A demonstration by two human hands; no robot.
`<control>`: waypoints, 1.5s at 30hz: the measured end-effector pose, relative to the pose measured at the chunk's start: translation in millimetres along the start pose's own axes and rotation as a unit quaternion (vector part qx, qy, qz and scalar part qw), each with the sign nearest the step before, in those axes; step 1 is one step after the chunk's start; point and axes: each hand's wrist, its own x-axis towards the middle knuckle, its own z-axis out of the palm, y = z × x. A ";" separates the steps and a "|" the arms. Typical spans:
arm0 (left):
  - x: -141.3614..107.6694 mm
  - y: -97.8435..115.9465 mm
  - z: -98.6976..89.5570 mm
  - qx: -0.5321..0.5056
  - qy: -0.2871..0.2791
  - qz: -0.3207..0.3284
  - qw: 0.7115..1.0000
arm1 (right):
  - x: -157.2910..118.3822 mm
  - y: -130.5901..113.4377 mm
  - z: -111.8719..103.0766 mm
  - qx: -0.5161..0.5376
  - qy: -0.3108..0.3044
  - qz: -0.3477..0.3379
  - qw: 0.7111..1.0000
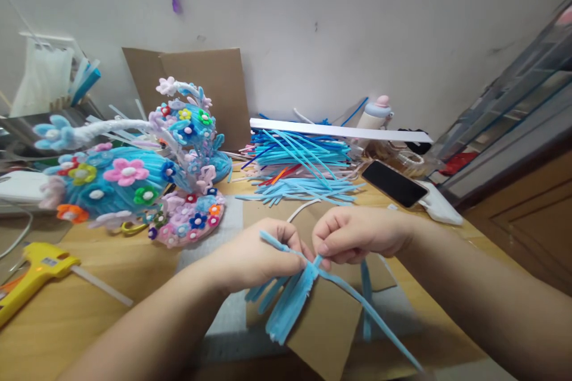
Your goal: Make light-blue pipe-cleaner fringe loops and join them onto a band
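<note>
Your left grip (270, 253) is closed on the blue stem bundle (292, 303); your right grip (353, 235) pinches a blue strand (317, 261) at the crossing, work calling for steady tension.

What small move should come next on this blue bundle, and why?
Probably draw the long strand snug at the crossing: it trails off to the lower right, while the left hand grips the blue bundle and the right hand pinches a short blue end there.
</note>
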 end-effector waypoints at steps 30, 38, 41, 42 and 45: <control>-9.7 13.4 -13.3 0.276 0.459 0.274 0.799 | 21.2 59.5 -3.8 0.026 0.328 -0.295 0.897; -5.9 10.5 7.5 0.138 0.388 0.248 0.877 | 31.1 57.7 4.3 -0.022 0.344 -0.351 0.870; -12.2 13.3 8.5 0.173 0.395 0.240 0.870 | 27.8 56.7 3.0 -0.051 0.412 -0.352 0.839; -15.3 14.0 7.5 0.182 0.404 0.242 0.863 | 26.3 57.5 0.9 -0.077 0.444 -0.352 0.820; -24.8 13.1 3.1 0.140 0.411 0.234 0.870 | 23.6 62.7 -10.6 -0.203 0.537 -0.361 0.735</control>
